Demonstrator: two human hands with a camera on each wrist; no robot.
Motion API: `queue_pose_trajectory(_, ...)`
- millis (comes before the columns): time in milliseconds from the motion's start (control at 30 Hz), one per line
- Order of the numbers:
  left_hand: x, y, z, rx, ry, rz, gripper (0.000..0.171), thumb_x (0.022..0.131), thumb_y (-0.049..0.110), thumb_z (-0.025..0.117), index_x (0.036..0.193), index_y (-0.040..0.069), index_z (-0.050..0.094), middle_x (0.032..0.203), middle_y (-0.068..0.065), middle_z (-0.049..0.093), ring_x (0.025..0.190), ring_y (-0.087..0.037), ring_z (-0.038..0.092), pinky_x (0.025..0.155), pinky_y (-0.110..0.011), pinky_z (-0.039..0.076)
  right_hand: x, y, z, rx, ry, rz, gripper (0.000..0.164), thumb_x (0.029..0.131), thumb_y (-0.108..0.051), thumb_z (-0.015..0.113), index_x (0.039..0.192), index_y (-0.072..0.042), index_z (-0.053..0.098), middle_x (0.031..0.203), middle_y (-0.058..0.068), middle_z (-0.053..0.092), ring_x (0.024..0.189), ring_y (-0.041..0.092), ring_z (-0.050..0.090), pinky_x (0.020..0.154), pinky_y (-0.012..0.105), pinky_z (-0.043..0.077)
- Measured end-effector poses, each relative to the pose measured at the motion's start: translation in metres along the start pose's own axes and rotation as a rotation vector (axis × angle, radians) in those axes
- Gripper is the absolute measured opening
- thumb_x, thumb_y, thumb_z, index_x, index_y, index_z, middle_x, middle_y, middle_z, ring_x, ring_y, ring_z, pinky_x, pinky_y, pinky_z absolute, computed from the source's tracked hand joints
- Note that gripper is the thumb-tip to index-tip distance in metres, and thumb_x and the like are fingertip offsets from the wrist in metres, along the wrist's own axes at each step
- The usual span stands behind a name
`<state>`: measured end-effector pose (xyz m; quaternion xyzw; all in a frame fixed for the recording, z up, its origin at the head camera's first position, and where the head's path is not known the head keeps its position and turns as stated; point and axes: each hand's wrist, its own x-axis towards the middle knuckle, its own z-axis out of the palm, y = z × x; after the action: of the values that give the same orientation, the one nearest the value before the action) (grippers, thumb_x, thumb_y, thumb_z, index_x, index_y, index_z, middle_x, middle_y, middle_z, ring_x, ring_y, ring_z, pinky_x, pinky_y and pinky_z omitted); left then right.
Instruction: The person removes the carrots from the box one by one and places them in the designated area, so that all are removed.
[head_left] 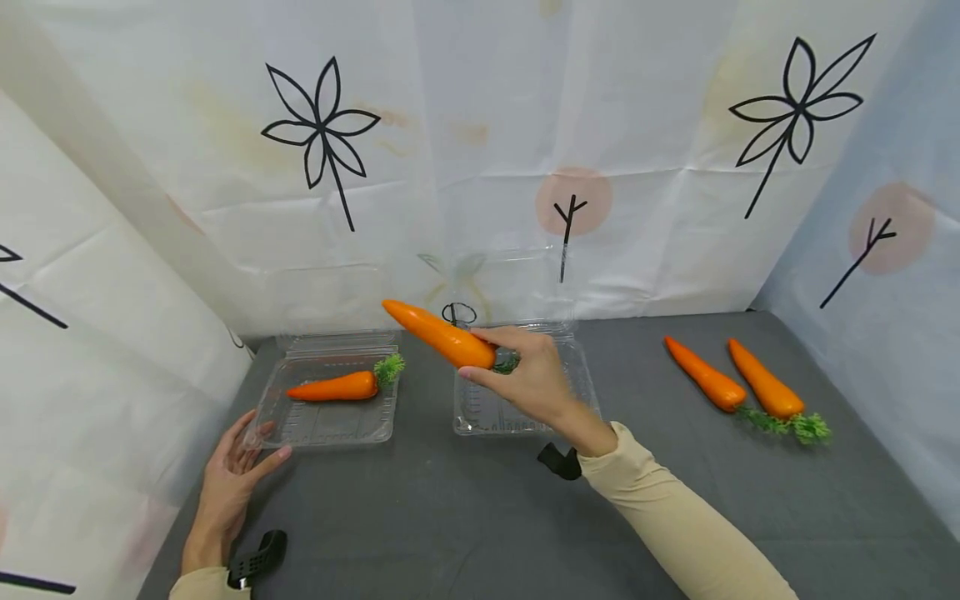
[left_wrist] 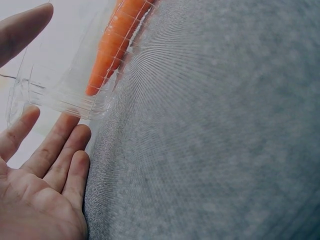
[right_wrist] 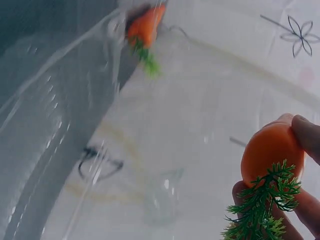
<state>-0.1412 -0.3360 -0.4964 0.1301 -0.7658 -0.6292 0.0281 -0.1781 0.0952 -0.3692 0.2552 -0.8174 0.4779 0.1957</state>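
My right hand (head_left: 528, 375) pinches an orange carrot (head_left: 442, 333) near its leafy end, its tip pointing up and left. The carrot hangs over the right clear plastic box (head_left: 495, 417). In the right wrist view the held carrot's (right_wrist: 272, 150) green leaves dangle below my fingers. Another carrot (head_left: 337, 387) lies in the left clear plastic box (head_left: 322, 433), leaves to the right. At that box's left front corner is my left hand (head_left: 228, 487), fingers extended. The left wrist view has its fingertips right at the box's wall (left_wrist: 65, 107).
Two more carrots (head_left: 705, 375) (head_left: 765, 383) lie on the grey table (head_left: 420, 517) at the right, leaves toward the front. Both boxes have raised clear lids against the patterned white cloth (head_left: 465, 150) behind. Cloth walls also border the table's left and right sides.
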Motion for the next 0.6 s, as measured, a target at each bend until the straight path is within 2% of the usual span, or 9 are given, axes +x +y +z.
queue_pose_trajectory(100, 0.000, 0.001, 0.000, 0.003, 0.000, -0.002, 0.096, 0.089, 0.012, 0.081, 0.163, 0.029, 0.023, 0.149, 0.001, 0.047, 0.152, -0.027, 0.023, 0.124, -0.026, 0.014, -0.013, 0.009, -0.025, -0.017, 0.047, 0.050, 0.050, 0.076, -0.017, 0.092, 0.122, -0.005, 0.075, 0.117, 0.008, 0.074, 0.105, 0.024, 0.069, 0.089, 0.045, 0.057)
queue_pose_trajectory(200, -0.001, 0.001, 0.000, -0.004, -0.003, 0.002, 0.095, 0.089, 0.011, 0.081, 0.163, 0.029, 0.024, 0.148, 0.002, 0.048, 0.151, -0.025, 0.025, 0.123, -0.025, 0.015, -0.029, 0.022, -0.050, -0.067, 0.105, 0.089, 0.050, 0.076, -0.013, 0.092, 0.122, -0.006, 0.075, 0.116, 0.009, 0.073, 0.103, 0.024, 0.069, 0.085, 0.042, 0.056)
queue_pose_trajectory(333, -0.001, 0.002, 0.000, -0.010, -0.006, 0.010, 0.094, 0.089, 0.012, 0.080, 0.163, 0.027, 0.024, 0.145, 0.005, 0.049, 0.151, -0.023, 0.026, 0.123, -0.023, 0.015, -0.054, 0.042, -0.082, -0.168, 0.196, 0.163, 0.050, 0.075, -0.008, 0.091, 0.122, -0.005, 0.075, 0.113, 0.012, 0.074, 0.093, 0.022, 0.066, 0.076, 0.030, 0.050)
queue_pose_trajectory(433, 0.000, 0.003, 0.001, 0.005, -0.002, 0.002, 0.094, 0.089, 0.014, 0.081, 0.163, 0.029, 0.023, 0.149, 0.002, 0.047, 0.152, -0.025, 0.024, 0.124, -0.025, 0.013, -0.073, 0.056, -0.103, -0.234, 0.241, 0.260, 0.049, 0.078, -0.011, 0.090, 0.124, -0.003, 0.073, 0.111, 0.015, 0.074, 0.088, 0.022, 0.061, 0.071, 0.025, 0.044)
queue_pose_trajectory(533, -0.001, 0.004, 0.001, 0.015, 0.007, -0.025, 0.096, 0.089, 0.016, 0.082, 0.163, 0.031, 0.023, 0.154, -0.004, 0.043, 0.153, -0.026, 0.022, 0.125, -0.029, 0.011, -0.090, 0.069, -0.119, -0.293, 0.259, 0.374, 0.050, 0.082, -0.018, 0.088, 0.126, -0.002, 0.072, 0.107, 0.019, 0.073, 0.086, 0.024, 0.061, 0.063, 0.022, 0.043)
queue_pose_trajectory(600, -0.001, 0.005, 0.001, 0.012, 0.011, -0.038, 0.097, 0.088, 0.015, 0.082, 0.163, 0.030, 0.022, 0.156, -0.007, 0.041, 0.153, -0.026, 0.021, 0.125, -0.031, 0.009, -0.100, 0.077, -0.129, -0.345, 0.270, 0.431, 0.052, 0.082, -0.023, 0.087, 0.126, -0.001, 0.071, 0.103, 0.021, 0.074, 0.084, 0.026, 0.062, 0.065, 0.023, 0.039)
